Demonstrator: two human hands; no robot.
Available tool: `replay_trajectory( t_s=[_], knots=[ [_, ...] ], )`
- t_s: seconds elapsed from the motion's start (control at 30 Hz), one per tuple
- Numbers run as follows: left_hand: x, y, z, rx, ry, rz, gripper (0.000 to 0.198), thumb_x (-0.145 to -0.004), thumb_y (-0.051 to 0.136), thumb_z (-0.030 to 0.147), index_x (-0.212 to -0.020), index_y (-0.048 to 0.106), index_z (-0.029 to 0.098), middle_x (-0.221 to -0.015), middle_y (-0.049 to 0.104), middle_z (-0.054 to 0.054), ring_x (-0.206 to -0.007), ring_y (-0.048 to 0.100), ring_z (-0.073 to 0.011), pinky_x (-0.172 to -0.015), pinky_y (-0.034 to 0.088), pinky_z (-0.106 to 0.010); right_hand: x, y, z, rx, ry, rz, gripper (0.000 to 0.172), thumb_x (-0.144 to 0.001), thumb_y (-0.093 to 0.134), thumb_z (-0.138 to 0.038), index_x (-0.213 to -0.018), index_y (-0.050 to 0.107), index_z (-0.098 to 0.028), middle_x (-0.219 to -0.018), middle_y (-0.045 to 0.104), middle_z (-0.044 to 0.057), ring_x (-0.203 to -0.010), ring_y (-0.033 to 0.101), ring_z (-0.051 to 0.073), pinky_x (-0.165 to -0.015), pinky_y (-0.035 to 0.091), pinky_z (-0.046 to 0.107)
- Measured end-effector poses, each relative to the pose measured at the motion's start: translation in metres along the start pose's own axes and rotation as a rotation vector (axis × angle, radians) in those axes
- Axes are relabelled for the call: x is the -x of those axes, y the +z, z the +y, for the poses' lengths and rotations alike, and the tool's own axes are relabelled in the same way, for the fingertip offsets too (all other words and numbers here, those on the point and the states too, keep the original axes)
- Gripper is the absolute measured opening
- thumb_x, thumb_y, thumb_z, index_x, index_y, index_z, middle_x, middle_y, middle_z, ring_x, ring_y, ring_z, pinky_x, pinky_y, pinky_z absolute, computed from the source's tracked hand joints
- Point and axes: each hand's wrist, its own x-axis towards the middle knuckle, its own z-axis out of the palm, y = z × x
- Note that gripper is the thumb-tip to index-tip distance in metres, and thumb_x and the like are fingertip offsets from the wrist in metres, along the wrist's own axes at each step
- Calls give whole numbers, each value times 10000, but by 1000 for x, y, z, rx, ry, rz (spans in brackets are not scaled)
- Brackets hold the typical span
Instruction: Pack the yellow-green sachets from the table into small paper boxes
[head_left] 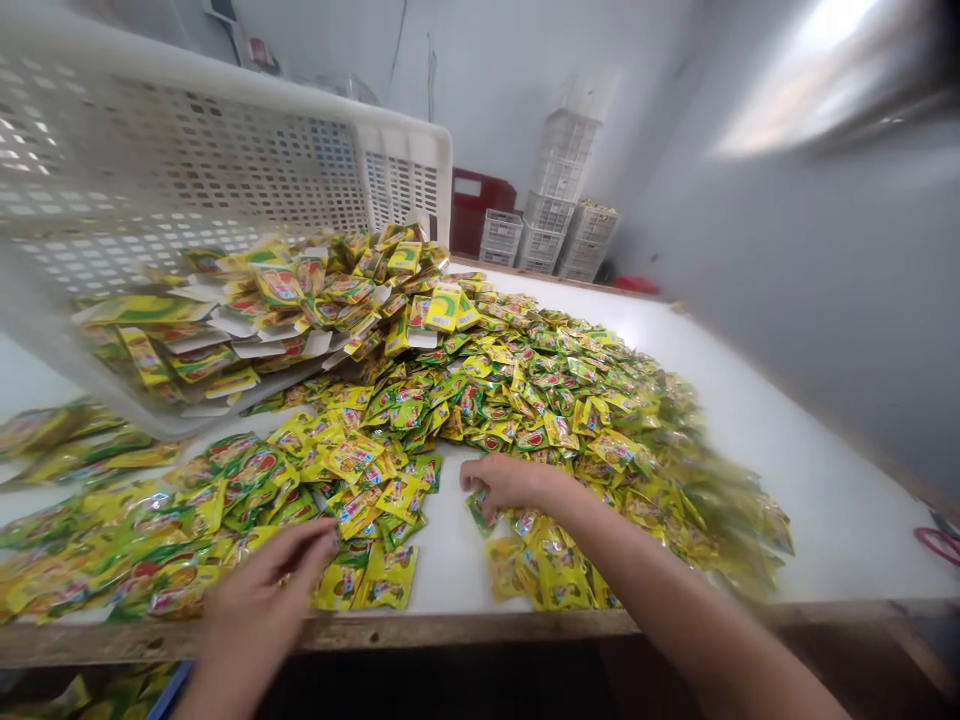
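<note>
A wide heap of small yellow-green sachets (525,390) covers the white table (787,450). My left hand (259,590) rests near the front edge with its fingers stretched flat onto sachets (360,575) at the left side of the heap. My right hand (506,483) lies at the heap's near side, fingers curled loosely against a few sachets (480,512). A bare strip of table separates the two hands. A white perforated crate (225,180) hangs tilted above the left, with sachets spilling from its mouth.
The wooden table edge (450,630) runs along the front. Stacked white crates (559,215) and a dark red box (480,200) stand at the far wall. A grey wall closes the right side. A red object (937,545) lies at the table's right edge.
</note>
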Motion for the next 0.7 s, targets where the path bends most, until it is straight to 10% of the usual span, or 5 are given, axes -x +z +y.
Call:
replay_trajectory(
  t_s=[0.1, 0.23, 0.37, 0.6, 0.7],
  knots=[
    [4, 66, 13, 212, -89, -391, 275, -729, 699, 442, -906, 740, 235, -791, 747, -28, -719, 701, -229, -681, 558, -305, -4, 3, 3, -23, 32, 59, 423, -358, 847, 16, -683, 658, -178, -750, 604, -41, -673, 533, 123, -539, 328, 192],
    [14, 112, 30, 354, -152, -497, 293, -751, 695, 406, -943, 708, 185, -870, 743, -76, -800, 699, -239, -751, 561, -328, 8, 21, 5, -108, 100, 263, 281, -522, 843, -102, -663, 607, -159, -752, 603, -16, -646, 568, 125, -539, 370, 203],
    [16, 116, 44, 558, -262, -495, 382, -786, 688, 396, -1102, 662, 183, -1089, 708, -103, -1026, 650, -242, -884, 527, -337, 21, 56, 4, -275, 165, 437, 160, -881, 570, -312, -841, 591, -158, -675, 620, -14, -506, 593, 122, -457, 424, 210],
    [15, 123, 46, 756, -478, -466, 329, -754, 747, 336, -1022, 690, 155, -1019, 712, -98, -901, 653, -205, -800, 532, -313, 33, 87, -13, -336, 160, 876, 50, -767, 664, -216, -803, 637, -194, -824, 632, 21, -783, 613, 166, -719, 489, 276],
    [15, 123, 47, 754, -426, -475, 383, -731, 770, 306, -1079, 685, 172, -1043, 720, -91, -976, 649, -212, -857, 509, -301, 31, 89, -16, -688, 234, 877, 147, -729, 681, -259, -695, 554, -192, -614, 560, -33, -537, 560, 125, -511, 448, 228]
  ],
)
